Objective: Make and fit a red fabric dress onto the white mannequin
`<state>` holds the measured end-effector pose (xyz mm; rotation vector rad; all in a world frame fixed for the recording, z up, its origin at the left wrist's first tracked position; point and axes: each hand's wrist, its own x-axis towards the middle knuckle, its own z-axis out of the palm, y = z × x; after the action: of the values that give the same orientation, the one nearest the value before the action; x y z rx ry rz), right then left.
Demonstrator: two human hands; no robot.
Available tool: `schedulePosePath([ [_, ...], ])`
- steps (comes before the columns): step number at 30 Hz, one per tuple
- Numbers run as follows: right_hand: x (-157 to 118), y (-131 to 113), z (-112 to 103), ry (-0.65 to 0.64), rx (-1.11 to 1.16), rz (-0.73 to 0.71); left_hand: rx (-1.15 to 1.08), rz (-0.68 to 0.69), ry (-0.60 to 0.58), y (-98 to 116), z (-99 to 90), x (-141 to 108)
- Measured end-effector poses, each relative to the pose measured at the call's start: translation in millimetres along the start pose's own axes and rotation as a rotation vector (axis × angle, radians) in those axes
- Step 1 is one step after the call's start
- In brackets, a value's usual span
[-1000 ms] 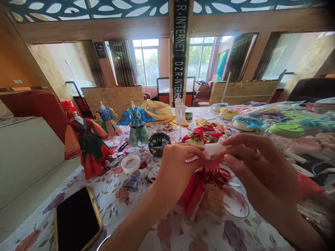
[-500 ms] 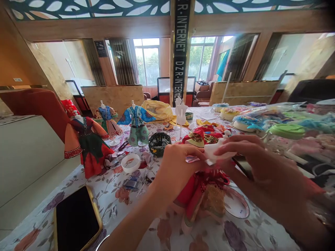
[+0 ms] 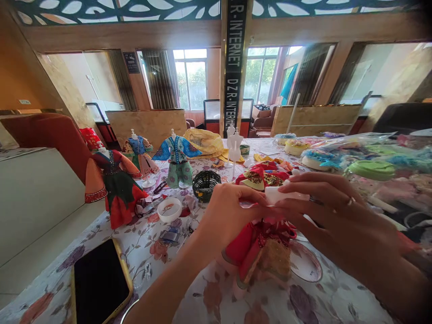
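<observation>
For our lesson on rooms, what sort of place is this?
Perhaps an internet café with a table used for crafts: the pillar reads INTERNET, low partitions stand behind, and small mannequins wear outfits.

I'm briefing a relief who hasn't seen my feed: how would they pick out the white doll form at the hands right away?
Start at the flower-patterned tablecloth and find where the left hand and right hand come together. The white doll form is between them, with a red garment just below it in view. Unlike the white stands farther back, it is partly covered by the right hand.
</observation>
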<state>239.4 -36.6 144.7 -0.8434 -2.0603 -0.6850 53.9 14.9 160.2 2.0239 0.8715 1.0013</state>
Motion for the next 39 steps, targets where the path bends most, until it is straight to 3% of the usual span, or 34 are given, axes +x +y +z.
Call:
schedulePosePath([
  [10, 7, -10, 2, 0.139, -0.055, 0.200, -0.018, 0.031, 0.032, -5, 4.7, 1],
  [19, 24, -5, -8, -0.081, 0.038, 0.325, -0.051, 0.228, 0.019, -22, 1.3, 4],
  [26, 31, -3, -7, -0.135, 0.140, 0.381, -0.173, 0.279, -0.023, -33, -3.4, 13],
  [32, 36, -5, -7, -0.157, 0.188, 0.354, -0.235, 0.218, -0.062, -41, -7.0, 13],
  [39, 45, -3, -10, -0.211, 0.159, 0.396, -0.312, 0.122, 0.024, -47, -8.5, 14],
])
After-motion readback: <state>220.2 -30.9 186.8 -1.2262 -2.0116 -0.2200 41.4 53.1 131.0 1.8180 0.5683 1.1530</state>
